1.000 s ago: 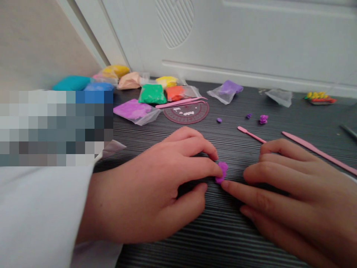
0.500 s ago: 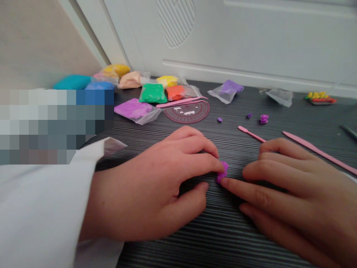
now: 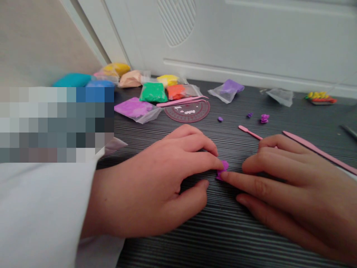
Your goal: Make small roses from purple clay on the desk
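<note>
A small flattened piece of purple clay [image 3: 224, 165] lies on the dark ridged tabletop between my hands. My left hand [image 3: 161, 182] rests its index fingertip on the upper left of the clay, with the thumb held apart. From the other side, the stretched index finger of my right hand [image 3: 295, 186] presses the clay's lower edge. Its thumb is apart below and the other fingers are bent. Neither hand pinches the piece; fingertips cover part of it. Just beyond the right hand's knuckles lies a pink modelling tool [image 3: 251, 132], partly hidden by those fingers.
At the back left sit several clay packets, among them green [image 3: 153, 92] and purple [image 3: 135, 108]. Pink tweezers [image 3: 181, 101] lie across a protractor [image 3: 186, 116] bearing white bits. Farther right are a ruffled purple clay piece [image 3: 264, 118], a pink clay knife [image 3: 315, 149] and a white panel [image 3: 251, 41] behind.
My right index fingertip has shifted slightly up on the purple clay, and the right thumb has moved a little up and left. The left hand stays nearly still.
</note>
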